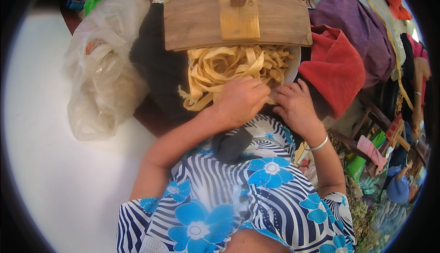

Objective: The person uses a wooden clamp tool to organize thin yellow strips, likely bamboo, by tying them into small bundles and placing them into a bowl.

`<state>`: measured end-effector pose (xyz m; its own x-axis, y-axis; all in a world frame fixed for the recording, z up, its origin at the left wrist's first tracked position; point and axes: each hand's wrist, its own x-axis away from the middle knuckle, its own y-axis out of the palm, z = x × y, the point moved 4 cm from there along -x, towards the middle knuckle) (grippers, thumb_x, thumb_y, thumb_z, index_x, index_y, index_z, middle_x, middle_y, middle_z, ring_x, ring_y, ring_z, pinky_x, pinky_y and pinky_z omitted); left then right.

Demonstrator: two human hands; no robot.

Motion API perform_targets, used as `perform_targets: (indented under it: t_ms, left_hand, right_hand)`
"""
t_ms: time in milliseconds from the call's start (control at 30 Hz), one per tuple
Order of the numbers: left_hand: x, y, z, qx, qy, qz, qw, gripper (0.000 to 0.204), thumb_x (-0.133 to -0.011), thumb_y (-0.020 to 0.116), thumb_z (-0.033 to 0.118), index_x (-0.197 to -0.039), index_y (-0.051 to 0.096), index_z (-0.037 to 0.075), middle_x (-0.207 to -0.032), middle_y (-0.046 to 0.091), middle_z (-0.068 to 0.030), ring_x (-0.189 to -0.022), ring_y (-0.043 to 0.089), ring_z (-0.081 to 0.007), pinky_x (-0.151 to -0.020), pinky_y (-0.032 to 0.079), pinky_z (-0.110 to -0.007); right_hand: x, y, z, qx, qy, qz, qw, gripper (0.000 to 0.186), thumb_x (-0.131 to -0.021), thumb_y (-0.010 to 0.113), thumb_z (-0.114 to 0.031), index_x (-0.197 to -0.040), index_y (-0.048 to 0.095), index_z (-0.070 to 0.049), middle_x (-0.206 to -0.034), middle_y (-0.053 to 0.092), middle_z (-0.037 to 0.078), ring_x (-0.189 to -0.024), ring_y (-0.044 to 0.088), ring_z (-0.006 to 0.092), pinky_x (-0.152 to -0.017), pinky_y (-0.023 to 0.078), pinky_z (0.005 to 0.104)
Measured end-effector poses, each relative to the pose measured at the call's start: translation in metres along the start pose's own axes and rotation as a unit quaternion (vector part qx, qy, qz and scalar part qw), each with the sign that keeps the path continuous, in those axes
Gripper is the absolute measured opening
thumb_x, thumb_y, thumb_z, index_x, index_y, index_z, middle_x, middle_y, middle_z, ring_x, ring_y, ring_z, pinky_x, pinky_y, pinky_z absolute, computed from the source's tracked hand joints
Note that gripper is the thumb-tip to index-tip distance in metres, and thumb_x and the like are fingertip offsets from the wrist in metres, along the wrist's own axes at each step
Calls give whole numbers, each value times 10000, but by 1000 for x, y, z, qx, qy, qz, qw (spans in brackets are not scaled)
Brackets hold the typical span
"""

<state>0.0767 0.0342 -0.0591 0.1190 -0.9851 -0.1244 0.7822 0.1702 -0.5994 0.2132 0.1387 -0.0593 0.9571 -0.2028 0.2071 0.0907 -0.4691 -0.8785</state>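
Both hands meet low in front of a heap of flat, yellowish straw-like strips (236, 63), coiled loosely in a white basin (294, 66). My left hand (243, 98) is closed, knuckles up, its fingertips pinched together at the strips' near edge. Close beside it, my right hand (293, 101) has bent fingers, the thumb and fingertips turned toward the left hand. A short bit of tan strip shows between the fingertips; most of it is hidden by the hands. A silvery bracelet circles the right wrist. Over the basin's far side lies a wooden board (190, 24) with a raised block.
A clear plastic bag (107, 69) stands on the pale floor (41, 129) at the left. Red cloth (337, 69) and a purple bundle (355, 35) lie right of the basin. Farther right are wooden stools, a pink cloth (372, 152) and other people's limbs.
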Motion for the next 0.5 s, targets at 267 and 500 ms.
perform_targets:
  t_ms: [267,500]
  left_hand:
    - [9,-39,40,143,11,-55,988,328,-861,657,230,-1116,594,33,-938,633,-155,-837,602,-355,-706,483,-393]
    - [26,-116,84,309,57,9,949,186,-877,648,186,-952,637,17,-747,637,-124,-656,627,-328,-583,486,-375]
  right_hand:
    - [8,-54,-48,-327,-99,92,935,95,-786,685,-96,-810,623,-29,-836,615,119,-819,585,325,-763,460,399]
    - [9,-93,-74,-303,-132,108,938,279,-692,810,-129,-895,653,-19,-801,627,82,-750,591,262,-670,471,346]
